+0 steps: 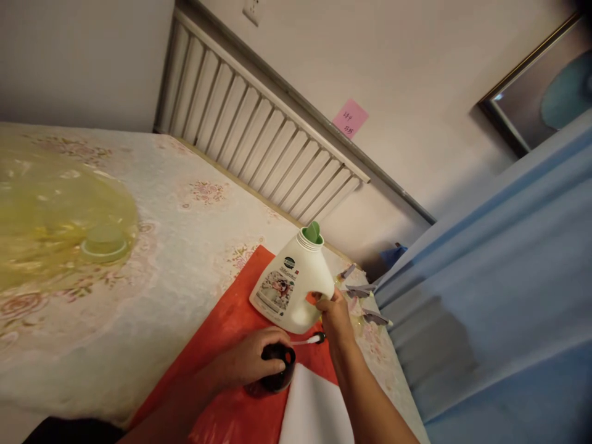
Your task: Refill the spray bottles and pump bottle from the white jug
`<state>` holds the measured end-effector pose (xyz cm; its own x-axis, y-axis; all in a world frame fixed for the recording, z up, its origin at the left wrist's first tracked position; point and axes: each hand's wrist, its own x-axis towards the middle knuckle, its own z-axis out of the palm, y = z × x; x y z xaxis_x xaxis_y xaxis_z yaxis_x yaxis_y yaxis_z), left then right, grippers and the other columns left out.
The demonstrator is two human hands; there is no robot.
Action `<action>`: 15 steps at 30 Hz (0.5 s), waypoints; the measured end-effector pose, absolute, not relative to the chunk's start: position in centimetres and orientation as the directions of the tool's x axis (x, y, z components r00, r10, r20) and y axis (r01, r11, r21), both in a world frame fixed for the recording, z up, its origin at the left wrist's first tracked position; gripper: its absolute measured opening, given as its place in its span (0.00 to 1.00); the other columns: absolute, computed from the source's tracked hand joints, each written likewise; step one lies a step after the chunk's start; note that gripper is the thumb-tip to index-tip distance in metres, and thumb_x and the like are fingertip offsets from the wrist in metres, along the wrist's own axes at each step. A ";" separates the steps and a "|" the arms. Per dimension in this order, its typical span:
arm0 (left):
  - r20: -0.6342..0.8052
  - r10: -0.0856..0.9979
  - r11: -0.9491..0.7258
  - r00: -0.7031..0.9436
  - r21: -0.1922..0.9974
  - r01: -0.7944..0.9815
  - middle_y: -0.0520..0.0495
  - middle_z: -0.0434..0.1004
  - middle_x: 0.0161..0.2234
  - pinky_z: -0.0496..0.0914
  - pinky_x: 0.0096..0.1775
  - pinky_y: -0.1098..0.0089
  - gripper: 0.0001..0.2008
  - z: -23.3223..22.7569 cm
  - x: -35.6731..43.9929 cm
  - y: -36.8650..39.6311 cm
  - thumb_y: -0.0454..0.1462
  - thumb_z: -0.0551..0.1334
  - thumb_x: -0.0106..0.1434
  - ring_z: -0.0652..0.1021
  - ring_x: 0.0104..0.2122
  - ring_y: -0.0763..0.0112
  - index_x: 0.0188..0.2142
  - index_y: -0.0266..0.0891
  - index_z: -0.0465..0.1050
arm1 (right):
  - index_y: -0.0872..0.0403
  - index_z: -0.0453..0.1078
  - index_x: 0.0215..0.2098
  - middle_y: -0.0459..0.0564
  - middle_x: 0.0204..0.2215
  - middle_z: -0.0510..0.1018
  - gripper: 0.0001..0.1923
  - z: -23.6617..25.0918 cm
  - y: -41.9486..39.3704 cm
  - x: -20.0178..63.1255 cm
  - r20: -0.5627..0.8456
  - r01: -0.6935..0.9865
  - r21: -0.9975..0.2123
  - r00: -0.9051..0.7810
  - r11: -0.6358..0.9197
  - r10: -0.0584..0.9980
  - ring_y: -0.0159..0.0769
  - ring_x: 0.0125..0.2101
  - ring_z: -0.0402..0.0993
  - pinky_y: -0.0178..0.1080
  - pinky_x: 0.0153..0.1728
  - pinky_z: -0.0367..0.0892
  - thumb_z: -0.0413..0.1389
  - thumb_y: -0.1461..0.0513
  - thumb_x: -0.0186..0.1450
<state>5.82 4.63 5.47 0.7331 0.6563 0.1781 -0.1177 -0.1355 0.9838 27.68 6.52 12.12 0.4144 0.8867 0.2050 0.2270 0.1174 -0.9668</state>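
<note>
My right hand (333, 316) grips the handle of a white detergent jug (290, 282) with a green open spout. The jug stands tilted on an orange mat (231, 320). My left hand (250, 361) is wrapped around a small dark round bottle (277, 369) with an open mouth, just in front of the jug. A thin white tube with a black tip (311, 339) lies between the two hands. A white sheet (314, 410) overlaps the mat's near edge.
The mat lies on a table with a floral cloth (185, 209). A big yellow transparent container with a green cap (55, 216) is at left. Small grey clips (365, 296) lie at the table's right edge. A radiator (259, 129), blue curtain (499, 296) and pink note (350, 117) stand behind.
</note>
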 end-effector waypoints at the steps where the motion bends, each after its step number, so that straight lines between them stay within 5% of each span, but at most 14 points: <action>1: 0.177 0.659 -0.132 0.731 0.984 -0.120 0.50 0.79 0.44 0.72 0.47 0.61 0.16 5.6 5.8 4.6 0.32 0.61 0.53 0.78 0.43 0.59 0.42 0.46 0.77 | 0.54 0.74 0.31 0.43 0.24 0.76 0.19 11.6 6.8 27.2 0.211 0.211 -0.969 0.416 0.132 0.885 0.35 0.27 0.69 0.33 0.27 0.60 0.51 0.65 0.41; 15: 0.232 0.639 -0.176 0.734 0.972 -0.154 0.49 0.78 0.46 0.69 0.51 0.63 0.17 5.3 6.1 4.9 0.30 0.62 0.50 0.76 0.47 0.59 0.41 0.43 0.77 | 0.54 0.75 0.38 0.46 0.30 0.80 0.21 8.2 6.7 26.0 0.227 0.196 -0.967 0.380 0.162 0.897 0.38 0.30 0.73 0.35 0.31 0.67 0.52 0.66 0.46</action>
<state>6.06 4.93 5.31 0.7337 0.6387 0.2319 -0.1538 -0.1763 0.9722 26.00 6.74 8.19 0.3799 0.8968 0.2268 0.1957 0.1617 -0.9672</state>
